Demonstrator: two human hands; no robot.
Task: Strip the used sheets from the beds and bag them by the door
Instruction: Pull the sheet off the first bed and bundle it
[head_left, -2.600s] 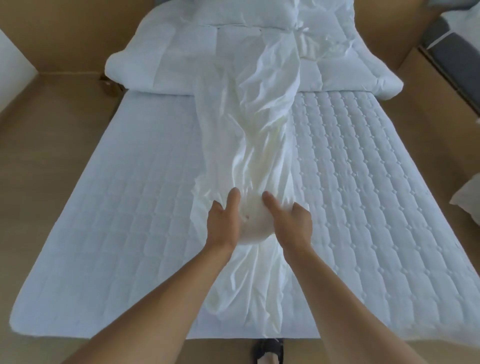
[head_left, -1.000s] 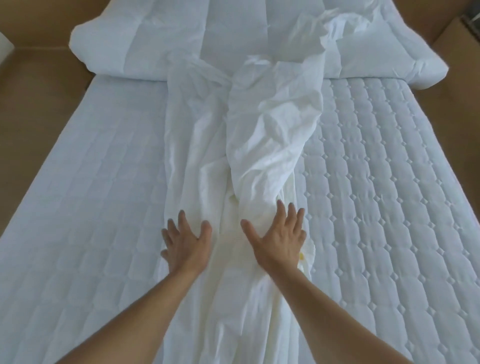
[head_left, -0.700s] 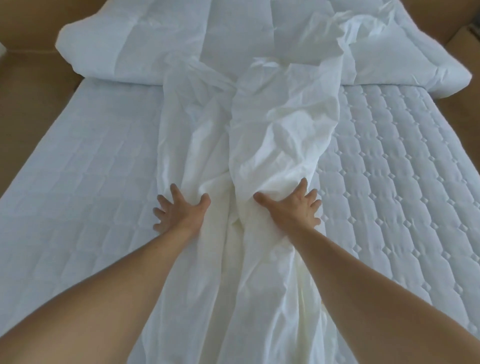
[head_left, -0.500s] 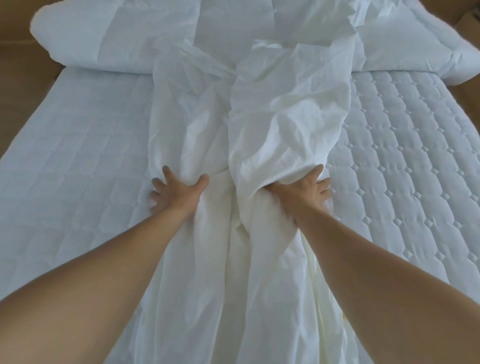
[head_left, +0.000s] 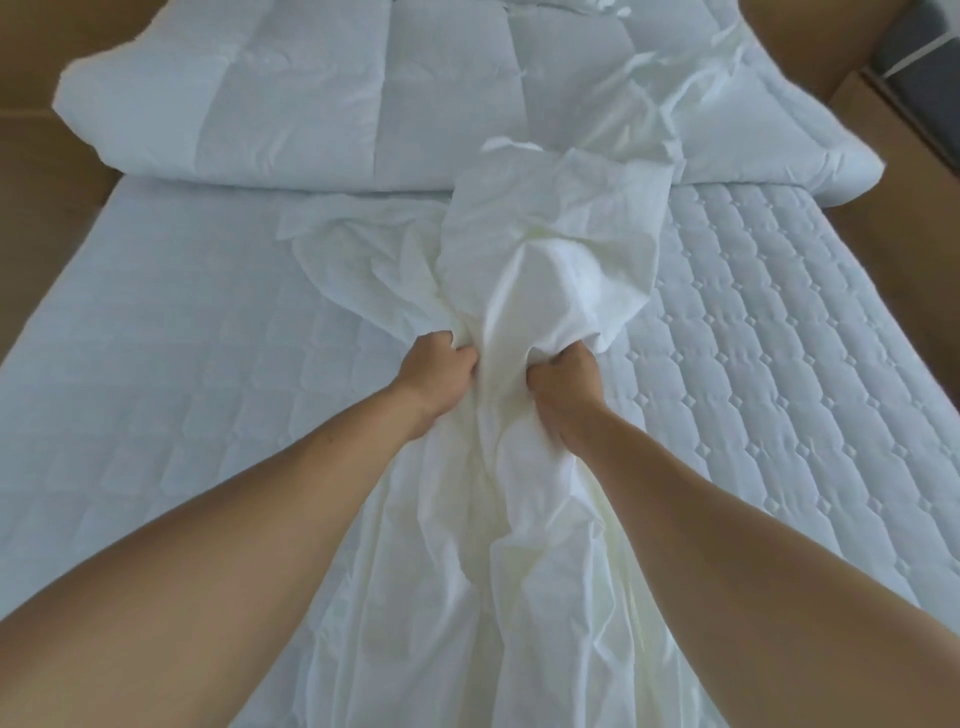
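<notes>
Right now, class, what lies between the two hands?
In the head view, a bunched fold of the sheet, gripped by the left hand and right hand.

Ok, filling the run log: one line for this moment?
left hand: grips crumpled white sheet | right hand: grips sheet | sheet: bunched on quilted white mattress pad

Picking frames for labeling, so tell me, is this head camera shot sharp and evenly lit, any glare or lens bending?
Head view: soft, even light, no hard shadows; the sheet is brightest, nearly washed out, above the right hand; it and the left hand look reasonably sharp; wide-angle bending splays the mattress edges and swells the forearms.
</notes>
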